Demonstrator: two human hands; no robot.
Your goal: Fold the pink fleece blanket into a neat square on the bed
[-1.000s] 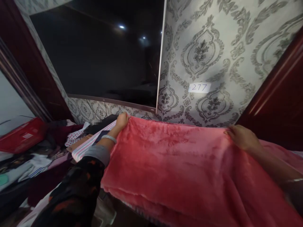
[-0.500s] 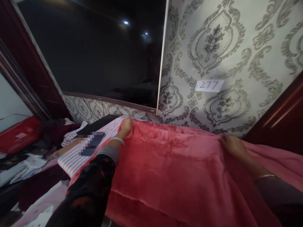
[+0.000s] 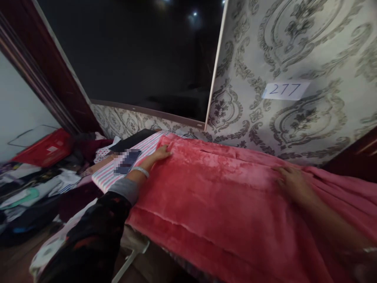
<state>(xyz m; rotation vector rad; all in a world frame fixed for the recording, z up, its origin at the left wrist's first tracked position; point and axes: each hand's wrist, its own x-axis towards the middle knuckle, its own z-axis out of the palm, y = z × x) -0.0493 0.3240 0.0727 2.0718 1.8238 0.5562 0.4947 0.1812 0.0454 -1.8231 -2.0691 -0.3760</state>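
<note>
A plush red-pink blanket [image 3: 206,188] lies spread over a board with a striped pink, white and grey cover [image 3: 107,179], hanging down over the near side. My left hand [image 3: 161,152] rests on the blanket's far left part with its fingers stretched out. On the right, my right hand [image 3: 290,181] touches the blanket, fingers apart and slightly bent. A dark flat object [image 3: 133,159], partly pixelated, sits on the striped cover beside my left wrist.
A large dark television [image 3: 132,59] hangs on the patterned wall above the board. Piled clothes [image 3: 53,188] and a red basket [image 3: 47,147] are at the left. A black flat item [image 3: 134,140] lies behind the striped cover. A pale metal leg [image 3: 131,257] shows below.
Both hands have loosened from gripping the blanket's far part and now lie on it. The blanket has settled flatter. The view has shifted, showing more of the floor at left.
</note>
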